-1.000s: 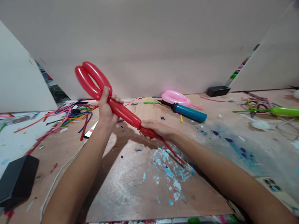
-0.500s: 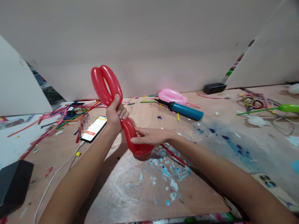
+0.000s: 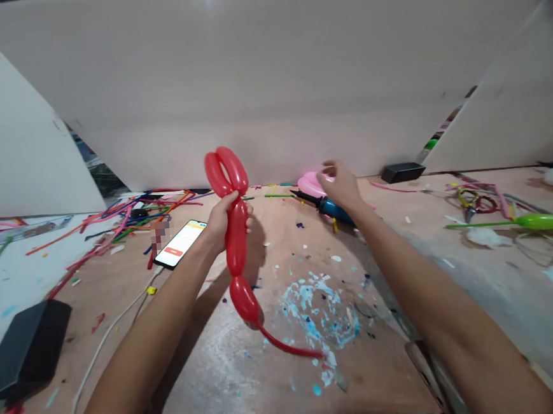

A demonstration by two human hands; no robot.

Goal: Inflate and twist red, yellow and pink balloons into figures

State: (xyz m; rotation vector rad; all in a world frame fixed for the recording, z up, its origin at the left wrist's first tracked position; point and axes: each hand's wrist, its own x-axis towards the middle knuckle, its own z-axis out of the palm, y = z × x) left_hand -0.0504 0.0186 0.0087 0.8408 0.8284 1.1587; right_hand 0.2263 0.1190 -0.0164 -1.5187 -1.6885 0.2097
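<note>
A red modelling balloon (image 3: 236,239) stands nearly upright over the table, with my left hand (image 3: 224,220) wrapped round its upper middle. Above that hand the balloon forms two side-by-side loops; below it come a long segment, a shorter bubble and a thin uninflated tail trailing on the board. My right hand (image 3: 342,186) is over at the back, at a pink twisted balloon (image 3: 309,184), its thumb and fingers curved apart. Whether they touch the pink balloon I cannot tell. Beneath this hand lies a blue hand pump (image 3: 335,210) with a black nozzle, partly covered.
A lit phone (image 3: 181,245) with a white cable lies left of centre. Loose uninflated balloons (image 3: 115,229) are heaped behind it. Black blocks (image 3: 26,348) (image 3: 402,171) stand at left front and back right. Scissors (image 3: 471,211) and a green balloon (image 3: 550,222) lie at right.
My right hand has left the red balloon's lower part and moved back and right to the pink balloon. The red balloon's lower end now hangs straighter, and my left hand has shifted slightly right.
</note>
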